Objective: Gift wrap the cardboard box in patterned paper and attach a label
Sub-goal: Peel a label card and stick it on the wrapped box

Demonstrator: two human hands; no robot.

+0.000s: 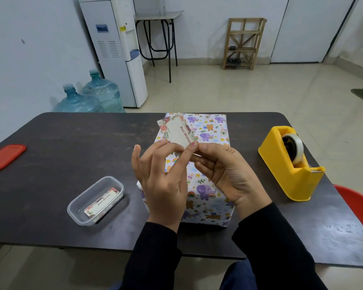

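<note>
- Patterned paper with elephants, bears and rainbows covers the box (208,130), which sits mid-table, its long side running near to far.
- Dark table (61,143) carries everything else.
- Both hands hover over the box's middle, holding one label (177,131) between them.
- The label has a floral border and reads "Best Wishes". It slants up and away toward the far left, above the box's far left corner.
- Left hand (161,181): forefinger and thumb pinch the label's near end, and the other fingers fan out straight.
- Right hand (224,170): palm up, with fingers curled in and tips nipping the same near end, just beside the left fingertip.
- Whether the label touches the box, I cannot tell.
- A clear tub (76,208) lies near left and holds more labels (103,203).
- A red lid (5,156) lies flat at the far left edge.
- A yellow tape dispenser (287,181) stands right of the box, well apart, with its roll (294,147) loaded.
- Part of a red seat (356,201) shows beyond the right edge.
</note>
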